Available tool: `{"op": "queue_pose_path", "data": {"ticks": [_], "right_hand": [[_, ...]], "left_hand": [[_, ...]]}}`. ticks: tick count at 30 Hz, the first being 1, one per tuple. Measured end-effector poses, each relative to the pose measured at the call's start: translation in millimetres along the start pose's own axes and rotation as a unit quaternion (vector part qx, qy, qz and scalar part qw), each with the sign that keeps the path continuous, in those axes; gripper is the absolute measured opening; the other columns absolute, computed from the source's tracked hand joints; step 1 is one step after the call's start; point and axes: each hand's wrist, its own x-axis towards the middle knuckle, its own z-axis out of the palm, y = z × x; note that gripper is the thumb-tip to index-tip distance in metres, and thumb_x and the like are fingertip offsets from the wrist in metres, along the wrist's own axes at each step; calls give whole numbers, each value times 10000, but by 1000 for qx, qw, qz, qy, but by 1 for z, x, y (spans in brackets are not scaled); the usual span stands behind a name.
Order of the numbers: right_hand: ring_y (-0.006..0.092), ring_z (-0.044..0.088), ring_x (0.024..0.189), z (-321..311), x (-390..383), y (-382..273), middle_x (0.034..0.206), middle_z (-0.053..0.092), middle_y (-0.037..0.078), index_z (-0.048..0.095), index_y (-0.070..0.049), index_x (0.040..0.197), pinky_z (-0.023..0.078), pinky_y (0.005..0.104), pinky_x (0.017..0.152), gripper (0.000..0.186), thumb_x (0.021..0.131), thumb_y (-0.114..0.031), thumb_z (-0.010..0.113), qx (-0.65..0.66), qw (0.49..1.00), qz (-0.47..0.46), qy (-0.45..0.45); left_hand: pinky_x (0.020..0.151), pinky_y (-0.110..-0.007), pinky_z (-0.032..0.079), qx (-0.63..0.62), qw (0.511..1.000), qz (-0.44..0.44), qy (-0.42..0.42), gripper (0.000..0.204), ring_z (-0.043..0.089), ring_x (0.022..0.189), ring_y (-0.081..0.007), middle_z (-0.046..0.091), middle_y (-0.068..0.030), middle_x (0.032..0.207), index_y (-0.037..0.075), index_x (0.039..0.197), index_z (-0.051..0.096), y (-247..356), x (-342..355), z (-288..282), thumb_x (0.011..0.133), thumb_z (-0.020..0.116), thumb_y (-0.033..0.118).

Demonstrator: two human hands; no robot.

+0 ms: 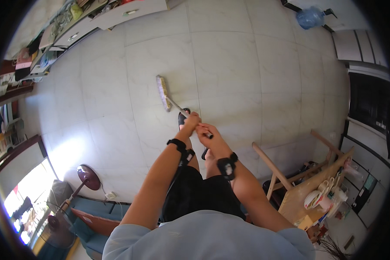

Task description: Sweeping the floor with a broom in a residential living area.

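Note:
Both my hands are closed round the pale handle of a mop [176, 106]. My left hand [191, 121] grips it lower down, toward the head. Just behind it, my right hand [208, 131] holds the upper part, and the dark handle end sticks out below the fingers. The long, narrow mop head [162, 93], whitish with yellow, rests on the tiled floor ahead and slightly left of my feet. Black straps with small devices circle both my wrists. A dark slipper [181, 120] is on my forward foot, partly behind my left hand.
Light tiles [225, 65] cover the floor. Drawers [128, 14] line the far left. A fan with a round base [88, 177] and a blue sofa [97, 207] stand near left. At right are a cluttered wooden table [297, 199], a dark door [368, 104] and a blue water bottle [310, 18].

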Motion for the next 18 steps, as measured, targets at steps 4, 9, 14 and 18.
{"op": "queue_pose_path", "data": {"ticks": [4, 9, 14, 18], "right_hand": [[99, 369, 446, 14, -54, -12, 660, 406, 57, 401, 31, 773, 337, 174, 406, 79, 811, 67, 460, -191, 948, -253, 6], [75, 381, 427, 38, -87, -24, 670, 443, 70, 403, 19, 817, 356, 156, 383, 44, 848, 7, 431, -70, 972, -215, 60], [77, 373, 413, 52, -88, 4, 619, 438, 40, 418, -12, 808, 340, 161, 375, 53, 834, -24, 463, -197, 927, -302, 101], [74, 372, 430, 76, -96, 41, 636, 449, 40, 423, -22, 803, 333, 162, 381, 55, 828, -26, 472, -220, 923, -300, 100]], "left_hand": [[577, -295, 440, 60, 989, 116, -65, 192, 526, 691, -178, 514, -60, 843, 67, 866, 514, 46, -5, 61, 674, 520, 56], [482, -273, 394, -14, 990, 53, -133, 198, 474, 589, -145, 481, -41, 748, 72, 833, 475, 124, -39, 92, 645, 525, 34], [366, -268, 313, -103, 977, -35, -182, 283, 389, 432, -126, 418, -41, 590, 79, 891, 432, 169, -72, 73, 630, 521, 14], [374, -271, 320, -219, 956, -23, -196, 307, 411, 455, -126, 423, -44, 598, 77, 908, 427, 176, -80, 50, 625, 522, 6]]}}
